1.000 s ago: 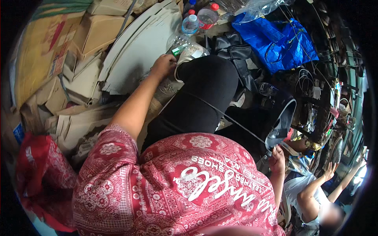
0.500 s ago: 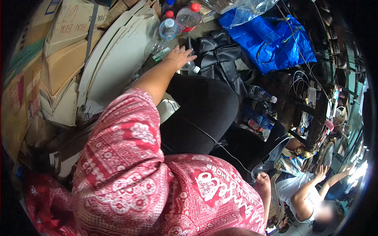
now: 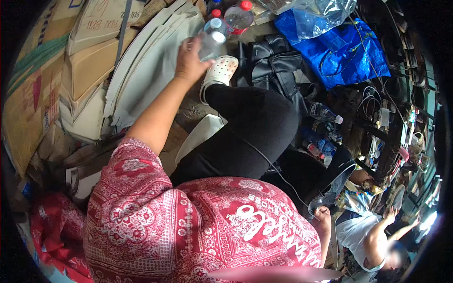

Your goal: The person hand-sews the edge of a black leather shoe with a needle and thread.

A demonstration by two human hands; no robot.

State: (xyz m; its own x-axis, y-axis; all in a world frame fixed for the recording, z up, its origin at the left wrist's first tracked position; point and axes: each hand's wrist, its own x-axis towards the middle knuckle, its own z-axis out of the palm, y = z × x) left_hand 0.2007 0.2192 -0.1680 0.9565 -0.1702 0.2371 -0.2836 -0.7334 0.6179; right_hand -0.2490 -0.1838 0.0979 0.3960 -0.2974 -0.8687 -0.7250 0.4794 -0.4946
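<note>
My left hand (image 3: 191, 59) is wrapped round a clear plastic bottle (image 3: 208, 48) with a white cap, blurred by motion and held above the floor. Just beyond it stand several other bottles, among them a clear bottle with a pale cap (image 3: 215, 25) and a larger red-capped bottle (image 3: 239, 18). A white perforated clog (image 3: 222, 70) is on my foot beside that hand. At the right of my body, my right hand (image 3: 322, 214) is closed near a thin grey cable (image 3: 283, 186); what its fingers hold, if anything, is too small to make out.
Stacked cardboard (image 3: 94, 56) and white curved sheets (image 3: 151, 66) line the left. Ahead lie a black bag (image 3: 271, 66) and a blue plastic sack (image 3: 339, 52). Several bottles, including a clear one (image 3: 324, 112), lie to the right. A person in white (image 3: 363, 238) sits at the lower right.
My left hand has taken hold of the bottle that lay by the black bag, lifting it and moving left. The clog has come into view. My right hand stays closed.
</note>
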